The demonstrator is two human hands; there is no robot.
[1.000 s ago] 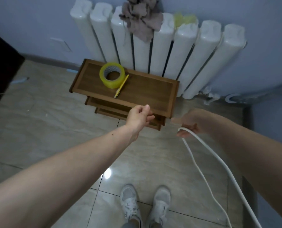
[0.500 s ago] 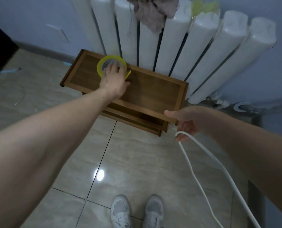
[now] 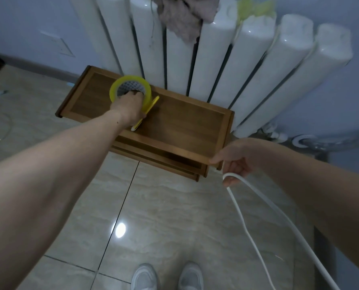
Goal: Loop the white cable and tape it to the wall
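Observation:
A yellow tape roll [image 3: 130, 86] is tilted up off the wooden shelf top [image 3: 187, 126], with my left hand [image 3: 131, 107] shut on its near rim, fingers inside the core. Beside it lies a yellow utility knife [image 3: 147, 111], partly hidden by that hand. My right hand [image 3: 237, 160] holds a folded bend of the white cable [image 3: 243, 222] near the shelf's right front corner. Both cable strands run down to the lower right, out of view. The blue wall [image 3: 23, 21] stands behind.
A white column radiator [image 3: 216, 59] stands against the wall behind the shelf, with a grey cloth [image 3: 185, 15] and a yellow-green rag [image 3: 254, 7] draped on top. My white shoes [image 3: 166, 277] stand on the glossy tiled floor. Pipe fittings [image 3: 300, 141] sit at the right.
My left hand reached forward from mid-air to the tape roll, closed on it and tipped it up off the shelf. My right hand kept the cable bend, nearly still.

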